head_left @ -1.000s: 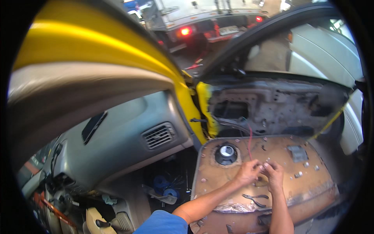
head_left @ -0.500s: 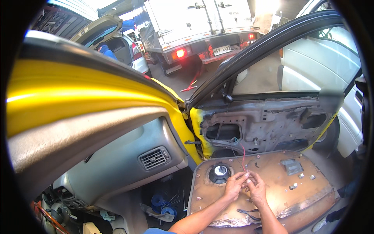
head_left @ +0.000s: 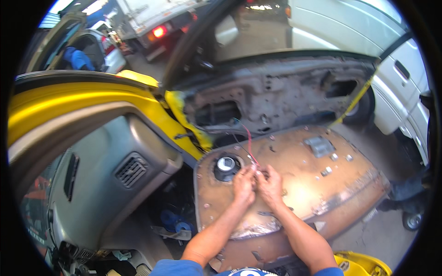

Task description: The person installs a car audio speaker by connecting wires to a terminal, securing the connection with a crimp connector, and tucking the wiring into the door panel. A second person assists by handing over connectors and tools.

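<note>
My left hand (head_left: 244,186) and my right hand (head_left: 270,185) meet over the brown back of a detached door panel (head_left: 299,177). Both are closed, fingertips pinched together on the lower end of a thin red wire (head_left: 250,143). That wire comes down from the bare inner side of a car door (head_left: 285,94); a darker wire runs beside it. Just left of my fingers, a round black speaker (head_left: 226,167) with a pale label sits in the panel. Dark-handled pliers (head_left: 266,213) lie partly behind my right forearm. The exact wire end is hidden by my fingers.
A grey dashboard (head_left: 103,172) and yellow body frame (head_left: 87,96) stand at left. Blue rolls (head_left: 172,221) lie in the footwell. Beyond the door are a white vehicle (head_left: 340,27) and a truck (head_left: 147,18). A yellow object (head_left: 361,264) is at lower right.
My view has turned right and downward, so door and panel appear farther left and higher. My hands remain together at the red wire. The yellow object at lower right has come into view.
</note>
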Demonstrator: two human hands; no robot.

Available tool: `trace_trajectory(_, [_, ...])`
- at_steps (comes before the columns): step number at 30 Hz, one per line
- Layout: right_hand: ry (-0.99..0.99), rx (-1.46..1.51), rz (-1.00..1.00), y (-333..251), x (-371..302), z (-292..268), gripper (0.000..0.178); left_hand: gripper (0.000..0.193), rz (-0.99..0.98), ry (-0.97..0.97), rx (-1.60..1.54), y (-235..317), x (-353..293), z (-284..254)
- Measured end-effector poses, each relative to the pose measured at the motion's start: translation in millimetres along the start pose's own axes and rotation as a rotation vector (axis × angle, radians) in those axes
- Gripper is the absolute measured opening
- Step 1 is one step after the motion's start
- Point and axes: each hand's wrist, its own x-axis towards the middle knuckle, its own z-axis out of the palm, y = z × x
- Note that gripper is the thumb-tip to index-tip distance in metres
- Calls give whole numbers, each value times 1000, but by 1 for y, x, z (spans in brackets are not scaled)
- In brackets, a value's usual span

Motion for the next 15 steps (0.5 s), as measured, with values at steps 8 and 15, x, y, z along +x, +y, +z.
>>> trace_trajectory(8, [-22,-94,27,-7,-10,-2,5,17,0,-26,-8,4,-5,-1])
trace_trajectory(15, [-13,-161,-34,-10,-13,-3,4,15,51,-23,5,1,-5,-1])
